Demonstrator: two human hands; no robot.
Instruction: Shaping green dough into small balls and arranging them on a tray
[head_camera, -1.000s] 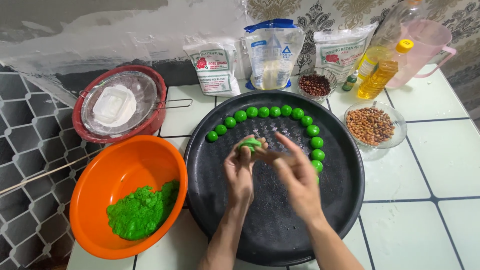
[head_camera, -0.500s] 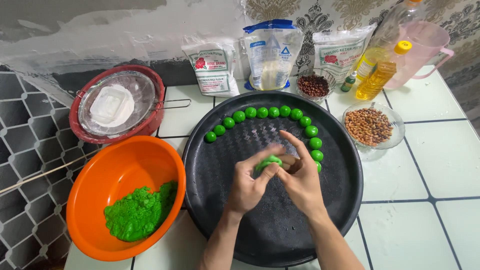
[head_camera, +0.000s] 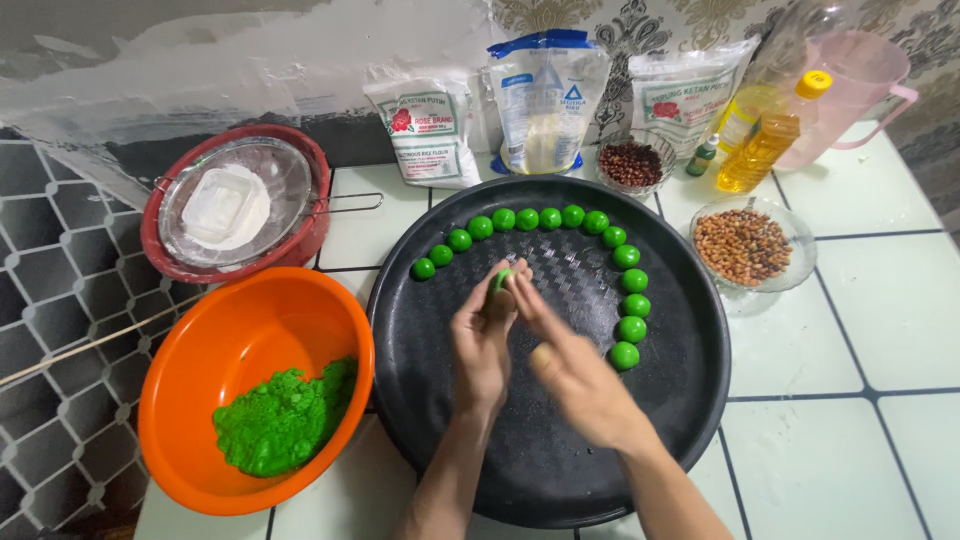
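Fingers (head_camera: 500, 300) of the left hand (head_camera: 482, 345) and right hand (head_camera: 570, 375) press a green dough piece (head_camera: 499, 281) between them above the black tray (head_camera: 680, 420), apparently rolling; placing it calls for the gap beside the dough balls (head_camera: 545, 218).

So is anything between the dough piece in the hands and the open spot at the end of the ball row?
Nothing visible. The dough piece is pressed between both palms, and the tray below the last ball is bare.

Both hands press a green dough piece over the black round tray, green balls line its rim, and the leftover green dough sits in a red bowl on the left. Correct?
Nearly. The head view shows the leftover green dough in an orange bowl, not a red one. The left hand and right hand do press a green dough piece over the black round tray.
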